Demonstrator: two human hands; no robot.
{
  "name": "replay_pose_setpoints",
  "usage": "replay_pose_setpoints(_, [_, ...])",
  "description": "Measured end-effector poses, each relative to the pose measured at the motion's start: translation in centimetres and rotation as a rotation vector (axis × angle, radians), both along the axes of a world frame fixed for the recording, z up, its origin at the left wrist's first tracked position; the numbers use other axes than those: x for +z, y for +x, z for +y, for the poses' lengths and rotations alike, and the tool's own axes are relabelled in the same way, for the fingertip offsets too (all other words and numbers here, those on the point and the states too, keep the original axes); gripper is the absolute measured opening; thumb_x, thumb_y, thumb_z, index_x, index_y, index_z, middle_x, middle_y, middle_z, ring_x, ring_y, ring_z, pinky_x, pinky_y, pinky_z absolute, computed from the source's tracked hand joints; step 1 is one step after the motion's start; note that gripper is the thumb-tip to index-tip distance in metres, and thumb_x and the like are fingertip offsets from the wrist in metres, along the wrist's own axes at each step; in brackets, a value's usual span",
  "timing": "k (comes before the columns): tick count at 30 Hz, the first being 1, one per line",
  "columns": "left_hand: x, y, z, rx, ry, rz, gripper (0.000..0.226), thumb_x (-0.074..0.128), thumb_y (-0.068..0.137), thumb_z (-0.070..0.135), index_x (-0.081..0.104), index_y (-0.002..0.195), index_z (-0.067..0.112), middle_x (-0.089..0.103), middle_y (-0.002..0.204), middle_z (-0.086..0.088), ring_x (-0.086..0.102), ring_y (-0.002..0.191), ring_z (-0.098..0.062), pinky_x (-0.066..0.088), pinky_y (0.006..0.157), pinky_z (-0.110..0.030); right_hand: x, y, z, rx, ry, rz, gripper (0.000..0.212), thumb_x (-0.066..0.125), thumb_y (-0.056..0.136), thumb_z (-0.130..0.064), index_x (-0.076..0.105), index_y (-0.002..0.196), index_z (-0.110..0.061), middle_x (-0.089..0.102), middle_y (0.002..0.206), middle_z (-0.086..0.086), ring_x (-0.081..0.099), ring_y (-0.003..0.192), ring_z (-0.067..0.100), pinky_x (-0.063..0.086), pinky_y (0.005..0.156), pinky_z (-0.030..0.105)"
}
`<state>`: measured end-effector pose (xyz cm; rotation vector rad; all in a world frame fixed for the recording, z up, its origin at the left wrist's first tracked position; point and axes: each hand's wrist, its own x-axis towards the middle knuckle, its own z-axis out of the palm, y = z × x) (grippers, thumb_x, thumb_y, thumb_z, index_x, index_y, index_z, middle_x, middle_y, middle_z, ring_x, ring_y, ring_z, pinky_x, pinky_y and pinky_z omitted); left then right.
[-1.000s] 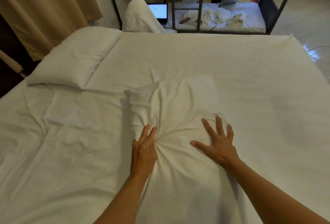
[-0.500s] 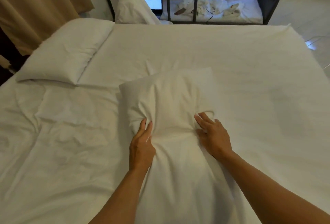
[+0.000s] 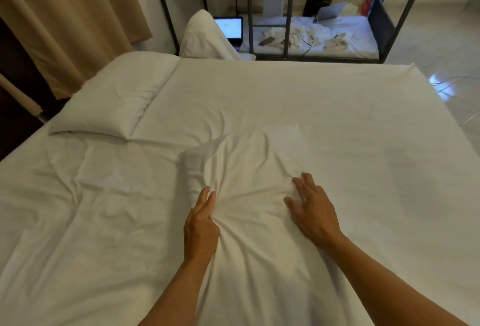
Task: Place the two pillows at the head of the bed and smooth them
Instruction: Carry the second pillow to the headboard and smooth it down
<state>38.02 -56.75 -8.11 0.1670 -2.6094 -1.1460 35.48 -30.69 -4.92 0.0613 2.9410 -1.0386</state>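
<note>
A white pillow (image 3: 114,97) lies flat at the far left of the bed, beside the curtain. A second white pillow (image 3: 249,170) lies crumpled in the middle of the white sheet (image 3: 350,118), its long side pointing away from me. My left hand (image 3: 201,224) sits at its left edge with fingers together, and creases in the cover fan out from the hand, where it pinches the fabric. My right hand (image 3: 313,211) rests flat on the pillow's right side with fingers spread. Both thumbs are partly hidden.
A beige curtain (image 3: 65,14) hangs at the left. Beyond the bed stands a black metal bunk frame (image 3: 288,14) with a lit laptop (image 3: 230,28), a leaning pillow (image 3: 205,37) and loose clothes. Tiled floor (image 3: 454,40) lies to the right.
The middle pillow, puffed up half a second ago, is pressed flatter. My right hand has uncurled and spread its fingers. My left hand stays at the left edge.
</note>
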Motion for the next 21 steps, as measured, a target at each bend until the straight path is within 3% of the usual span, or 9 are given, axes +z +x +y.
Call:
replay_pose_setpoints(2, [-0.6, 1.2, 0.2, -0.032, 0.01, -0.07, 0.069, 0.044, 0.083, -0.022, 0.051, 0.138, 0.019, 0.03, 0.15, 0.017, 0.039, 0.137, -0.014, 0.042, 0.108, -0.036, -1.5, 1.8, -0.2, 0.024, -0.012, -0.217, 0.091, 0.05, 0.073, -0.081, 0.015, 0.15, -0.045, -0.01, 0.162, -0.014, 0.01, 0.147, 0.024, 0.036, 0.107, 0.057])
replay_pose_setpoints(5, [-1.2, 2.7, 0.9, -0.037, 0.002, -0.116, 0.046, 0.057, 0.095, 0.023, 0.048, 0.141, 0.022, 0.023, 0.156, 0.009, 0.038, 0.138, -0.023, 0.033, 0.109, -0.029, -4.0, 4.2, -0.6, 0.019, 0.01, -0.368, 0.11, 0.044, 0.052, -0.097, -0.01, 0.141, -0.062, -0.027, 0.156, -0.022, -0.015, 0.148, 0.025, 0.025, 0.104, 0.073])
replay_pose_setpoints(8, [-1.6, 3.6, 1.3, -0.011, -0.05, -0.286, 0.079, 0.057, 0.08, 0.067, 0.033, 0.148, 0.034, 0.01, 0.162, 0.005, 0.033, 0.137, -0.028, 0.029, 0.108, -0.033, -4.8, 5.0, -1.2, -0.021, 0.004, -0.376, 0.11, 0.045, 0.047, -0.1, -0.019, 0.132, -0.07, -0.034, 0.153, -0.023, -0.025, 0.146, 0.026, 0.021, 0.101, 0.077])
replay_pose_setpoints(11, [-2.2, 4.2, 1.6, -0.001, -0.074, -0.376, 0.096, 0.048, 0.066, 0.087, 0.016, 0.148, 0.048, -0.002, 0.161, 0.013, 0.031, 0.137, -0.029, 0.032, 0.103, -0.036, -5.4, 5.2, -1.9, -0.031, -0.002, -0.373, 0.112, 0.048, 0.047, -0.098, -0.019, 0.132, -0.07, -0.036, 0.152, -0.022, -0.022, 0.146, 0.028, 0.026, 0.102, 0.076])
replay_pose_setpoints(13, [-2.7, 4.0, 1.8, -0.023, -0.09, -0.359, 0.096, 0.054, 0.069, 0.081, 0.015, 0.149, 0.047, -0.001, 0.162, 0.01, 0.035, 0.134, -0.03, 0.032, 0.102, -0.035, -5.7, 5.0, -2.1, -0.035, 0.027, -0.37, 0.111, 0.053, 0.053, -0.093, -0.013, 0.138, -0.065, -0.027, 0.156, -0.019, -0.009, 0.148, 0.029, 0.031, 0.099, 0.075])
replay_pose_setpoints(17, [-3.4, 3.5, 1.6, -0.05, -0.092, -0.293, 0.087, 0.072, 0.079, 0.046, 0.023, 0.15, 0.037, 0.006, 0.161, 0.01, 0.039, 0.128, -0.03, 0.027, 0.104, -0.027, -6.2, 4.7, -2.2, -0.065, 0.055, -0.307, 0.096, 0.065, 0.069, -0.072, 0.004, 0.143, -0.06, -0.007, 0.159, -0.014, 0.016, 0.138, 0.035, 0.037, 0.099, 0.066])
replay_pose_setpoints(21, [-3.8, 3.4, 1.6, -0.04, -0.092, -0.217, 0.074, 0.072, 0.083, 0.021, 0.035, 0.147, 0.028, 0.018, 0.159, 0.011, 0.046, 0.122, -0.027, 0.028, 0.101, -0.024, -6.4, 4.6, -2.8, -0.101, 0.043, -0.238, 0.081, 0.069, 0.077, -0.057, 0.021, 0.143, -0.056, 0.007, 0.152, -0.007, 0.022, 0.13, 0.027, 0.038, 0.097, 0.056])
